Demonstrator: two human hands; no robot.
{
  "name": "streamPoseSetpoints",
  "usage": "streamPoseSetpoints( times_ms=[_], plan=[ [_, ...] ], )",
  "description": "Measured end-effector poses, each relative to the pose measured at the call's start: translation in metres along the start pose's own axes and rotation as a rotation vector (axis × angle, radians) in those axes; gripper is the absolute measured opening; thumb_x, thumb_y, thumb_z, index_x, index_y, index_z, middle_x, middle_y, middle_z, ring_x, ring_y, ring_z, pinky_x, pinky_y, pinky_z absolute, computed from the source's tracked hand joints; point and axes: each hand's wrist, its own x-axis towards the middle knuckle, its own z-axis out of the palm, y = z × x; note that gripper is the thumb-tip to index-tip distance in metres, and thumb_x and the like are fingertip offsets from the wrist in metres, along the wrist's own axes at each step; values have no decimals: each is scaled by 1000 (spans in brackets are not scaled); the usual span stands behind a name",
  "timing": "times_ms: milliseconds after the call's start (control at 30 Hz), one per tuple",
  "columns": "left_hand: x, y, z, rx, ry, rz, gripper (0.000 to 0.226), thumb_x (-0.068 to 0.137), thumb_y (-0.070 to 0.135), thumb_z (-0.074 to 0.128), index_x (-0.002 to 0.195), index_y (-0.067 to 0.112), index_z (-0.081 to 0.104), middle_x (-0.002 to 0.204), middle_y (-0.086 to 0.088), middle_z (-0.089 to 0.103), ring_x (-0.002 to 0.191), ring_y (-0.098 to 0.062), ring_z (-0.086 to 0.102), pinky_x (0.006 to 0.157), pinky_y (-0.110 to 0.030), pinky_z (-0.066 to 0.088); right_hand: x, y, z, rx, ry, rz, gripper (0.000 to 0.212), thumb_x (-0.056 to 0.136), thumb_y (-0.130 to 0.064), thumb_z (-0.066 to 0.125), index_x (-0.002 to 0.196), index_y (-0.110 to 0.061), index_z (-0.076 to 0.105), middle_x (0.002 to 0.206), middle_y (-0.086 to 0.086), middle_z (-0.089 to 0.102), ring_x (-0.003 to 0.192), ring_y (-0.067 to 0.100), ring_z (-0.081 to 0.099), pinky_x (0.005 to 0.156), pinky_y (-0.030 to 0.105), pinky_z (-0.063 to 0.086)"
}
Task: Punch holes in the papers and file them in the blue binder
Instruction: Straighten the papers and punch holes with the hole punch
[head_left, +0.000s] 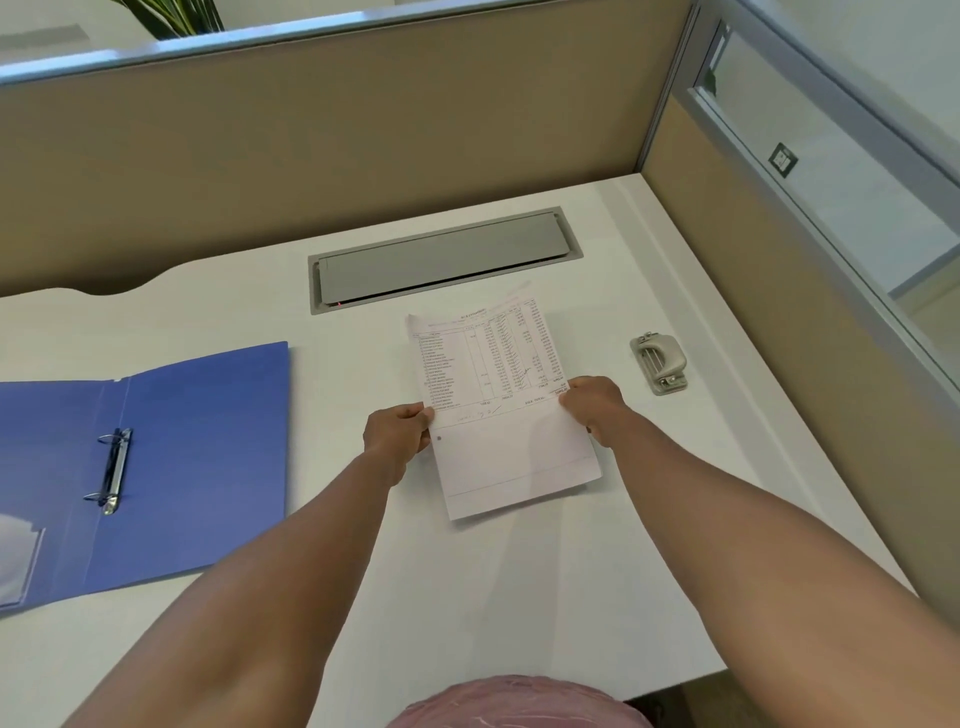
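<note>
Counter (519, 597) surface, white, fills the view and is bounded at the back and on the right by tan partition panels (311, 156). Set into it near the back is a grey cable hatch (441, 254) with its lid down. On the left lies the blue binder (197, 467), spread open flat, its metal ring mechanism (111, 470) running along the spine with the rings parted. At the middle of the counter are the papers (498, 405), a thin stack with a printed table on the top sheet, the far end just short of the hatch; whether the stack rests on the surface or is lifted slightly cannot be told. The left hand (397, 434) pinches the stack's left edge about midway down, fingers curled round the paper. The right hand (592, 402) grips the opposite edge in the same way, so the hands are apart with the sheets between them. To the right of the papers, well apart from the binder, sits a small grey hole punch (660, 364), untouched.
</note>
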Motion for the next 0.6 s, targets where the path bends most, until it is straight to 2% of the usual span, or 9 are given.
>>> streamPoseSetpoints(
  times_ms=[100, 200, 333, 400, 467, 600],
  plan=[
    [1, 2, 12, 21, -25, 3, 31, 91, 13, 71, 121, 5, 68, 96, -4, 71, 75, -18, 62, 68, -19, 53, 7, 5, -8, -26, 47, -3, 27, 87, -6, 51, 104, -7, 72, 108, 9, 71, 97, 28, 66, 77, 31, 53],
    [1, 3, 26, 31, -51, -1, 29, 91, 13, 71, 118, 6, 68, 98, -5, 71, 70, -14, 63, 66, -18, 53, 12, 9, -18, -54, 95, -5, 27, 89, -6, 50, 104, -6, 72, 103, 7, 69, 90, 26, 61, 73, 27, 47],
    [1, 3, 44, 42, -89, -3, 19, 90, 12, 72, 109, 9, 71, 90, -3, 73, 69, -15, 67, 69, -20, 56, 18, 16, -29, -91, 153, 0, 28, 88, -5, 47, 103, -8, 71, 104, 8, 68, 84, 25, 57, 62, 22, 42],
    [-1, 4, 52, 40, -105, -6, 8, 90, 10, 72, 97, 13, 70, 86, -2, 72, 67, -15, 68, 69, -21, 56, 21, 20, -34, -111, 176, 8, 28, 88, -4, 46, 103, -7, 70, 102, 10, 67, 83, 25, 56, 64, 24, 43],
    [-2, 6, 59, 41, -118, -3, 8, 90, 8, 72, 89, 16, 68, 85, -2, 72, 65, -14, 70, 65, -19, 57, 24, 24, -38, -121, 199, 19, 27, 88, -4, 47, 102, -6, 70, 100, 11, 67, 81, 25, 55, 66, 26, 44],
    [-1, 6, 68, 86, -105, -22, 6, 87, 11, 75, 89, 14, 70, 83, -1, 73, 64, -14, 71, 58, -17, 55, 27, 29, -44, -183, 222, 49, 26, 87, -6, 48, 101, -8, 70, 101, 11, 69, 79, 27, 58, 65, 26, 47]
  ],
)
